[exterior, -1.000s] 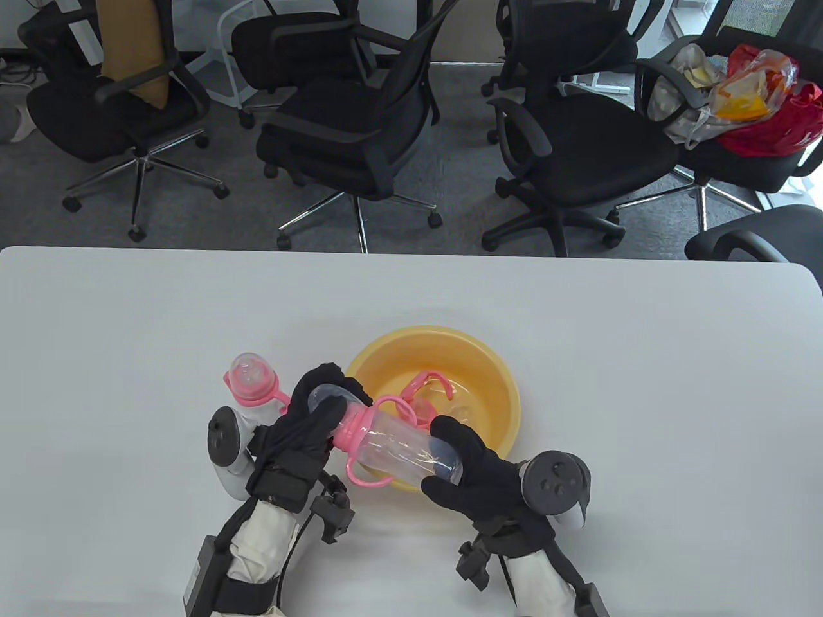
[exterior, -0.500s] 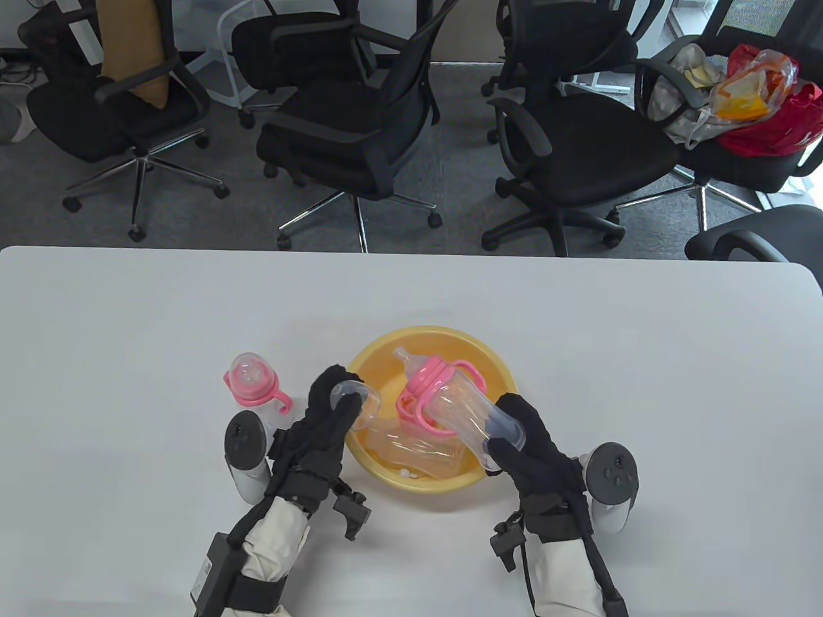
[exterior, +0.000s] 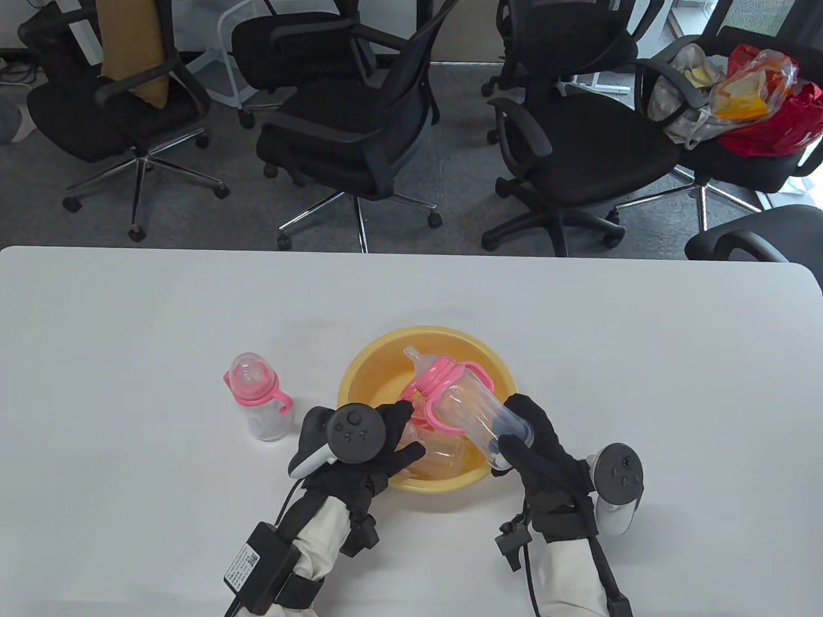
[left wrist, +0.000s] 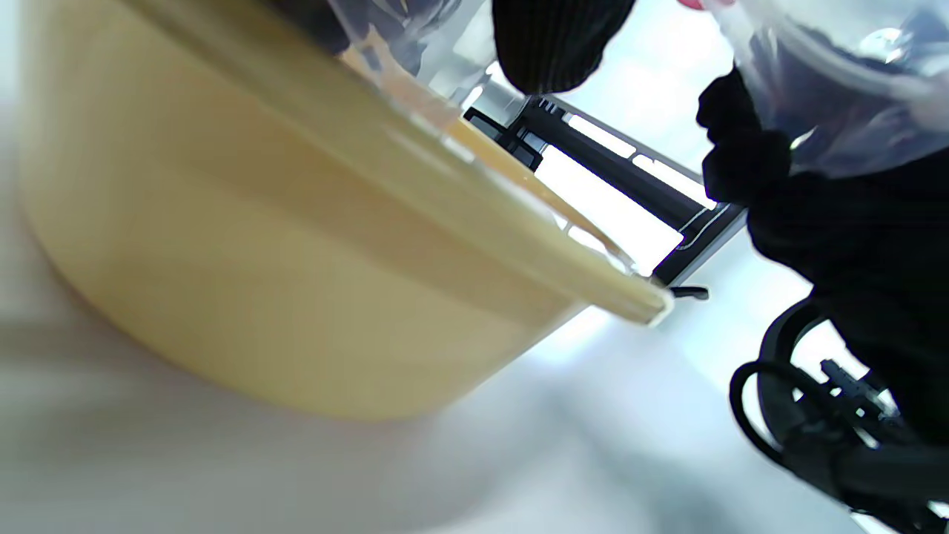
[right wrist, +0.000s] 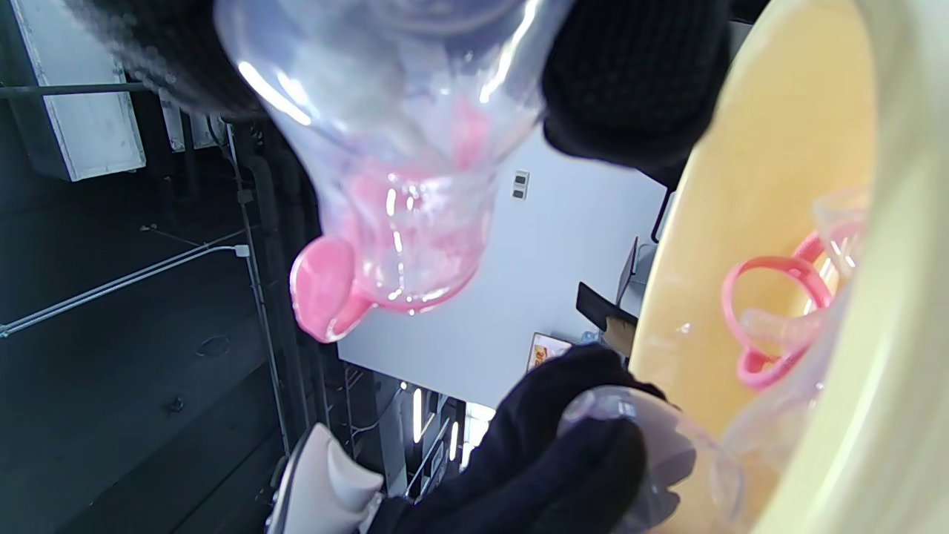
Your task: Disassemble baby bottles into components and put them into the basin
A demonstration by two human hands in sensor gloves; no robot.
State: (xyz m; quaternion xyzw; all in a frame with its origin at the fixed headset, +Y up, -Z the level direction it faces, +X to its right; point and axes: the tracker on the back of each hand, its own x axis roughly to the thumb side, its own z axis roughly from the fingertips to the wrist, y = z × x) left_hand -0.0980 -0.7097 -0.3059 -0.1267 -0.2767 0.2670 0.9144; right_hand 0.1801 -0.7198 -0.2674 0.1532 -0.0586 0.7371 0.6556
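Clear plastic bottle (exterior: 472, 411): held above the yellow basin (exterior: 360, 379), cap off, pink collar and teat on; long axis runs from near right, at its base, up to far left, at the teat.
Right hand (exterior: 537, 450): fingers and thumb wrapped round the bottle's base; it alone carries the bottle.
Left hand (exterior: 379, 450): over the basin's near left rim, fingers curled round a clear cap (right wrist: 652, 445), seen in the right wrist view, which it seems about to drop in.
Key relation: the collar lies just far and right of the left hand, so that hand is the nearer one to twist it off.
Basin contents: pink handle ring (right wrist: 771, 297) and clear parts, already lying inside.
Second bottle (exterior: 257, 402): upright on the table (exterior: 128, 360), left of the basin, fully assembled.
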